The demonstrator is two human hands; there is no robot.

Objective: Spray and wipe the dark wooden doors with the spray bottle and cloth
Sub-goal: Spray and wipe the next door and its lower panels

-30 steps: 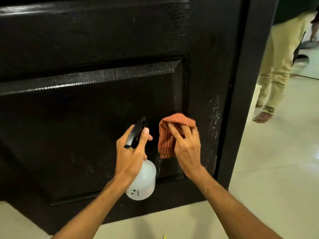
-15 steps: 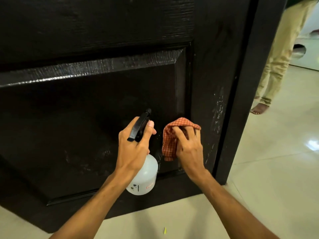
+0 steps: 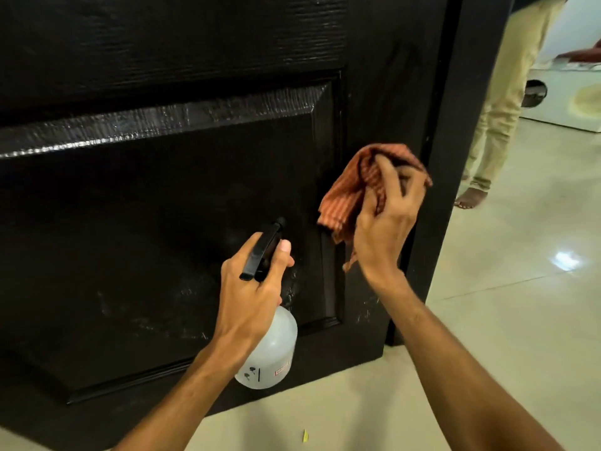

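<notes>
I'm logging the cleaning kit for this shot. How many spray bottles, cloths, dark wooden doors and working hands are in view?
spray bottle: 1, held in the left hand
cloth: 1, orange checked, gripped by the right hand
dark wooden door: 1
hands: 2
Total: 5

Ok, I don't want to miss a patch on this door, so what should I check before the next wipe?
1. Grip of the right hand on the cloth: ok.
2. Hold of the left hand on the spray bottle, nozzle facing the door: ok.
3. Contact of cloth and wood: cannot tell.
4. Lower panel free of marks: not ok, whitish smears beside the bottle.
5. Liquid left in the bottle: cannot tell.
6. Room from the bystander: ok, beyond the door's edge.
</notes>
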